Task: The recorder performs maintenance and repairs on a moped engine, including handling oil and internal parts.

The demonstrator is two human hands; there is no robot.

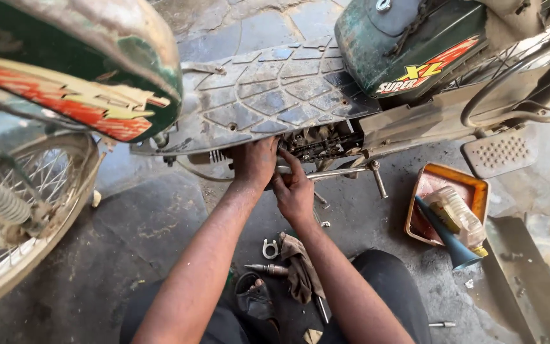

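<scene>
Two bare hands work under a green moped, seen from above by the person crouched beside it on a stained stone floor (128,242). Both reach forward to the engine (319,143), which hangs below the ribbed footboard (275,89), directly ahead of the forearms. The left hand (254,162) is pressed against the engine's near side, its fingers curled out of sight, so it cannot be told whether it grips anything. The right hand (294,191) sits just beside and slightly behind it, fingers extended up toward the engine's underside, not visibly closed on a tool. A thin metal rod (342,172) runs left to right beneath the engine, its long axis crossing the line of the arms; the right hand is nearer to it. On the floor near the knees lie a rag (300,267), a spark plug (268,269) and a small metal clip (270,247). An orange tray (479,191) holding a plastic bottle (456,213) sits well to the right.
</scene>
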